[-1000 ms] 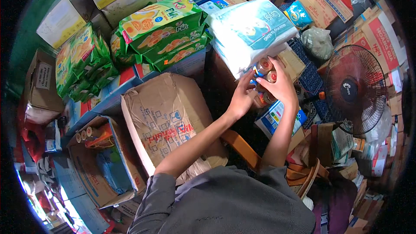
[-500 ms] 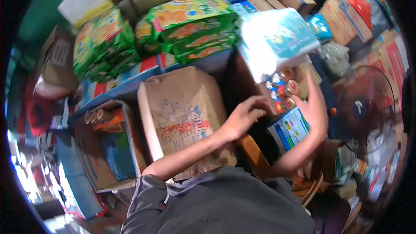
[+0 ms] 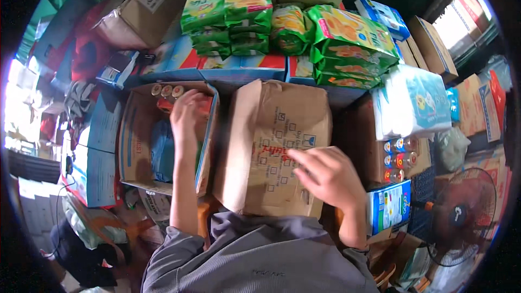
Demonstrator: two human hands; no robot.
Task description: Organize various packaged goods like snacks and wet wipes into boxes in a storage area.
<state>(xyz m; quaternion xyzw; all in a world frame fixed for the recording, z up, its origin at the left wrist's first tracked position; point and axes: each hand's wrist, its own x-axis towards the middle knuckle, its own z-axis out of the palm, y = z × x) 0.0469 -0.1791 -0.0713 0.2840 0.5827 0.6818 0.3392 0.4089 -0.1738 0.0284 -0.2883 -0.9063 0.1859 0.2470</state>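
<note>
The left hand [image 3: 187, 113] reaches into the open carton [image 3: 133, 146], which sits just left of the closed brown box [image 3: 274, 146], and its fingers curl down over small bottles [image 3: 165, 91] standing along the carton's far wall. Whether the fingers are clamped on a bottle or only resting on the caps I cannot tell. The bottles look tightly packed, so a careless pull could tip the neighbours or knock them onto the blue bag [image 3: 161, 149] lying deeper in the carton. The left forearm runs straight up from the lower edge, wrist bent slightly downward.

The right hand [image 3: 325, 176] hovers over the near right corner of the brown box, fingers spread and empty, palm down. More small bottles [image 3: 399, 160] stand in a carton just right of the brown box, under a white and blue pack [image 3: 415, 103]; a sweep of that elbow could topple them.
</note>
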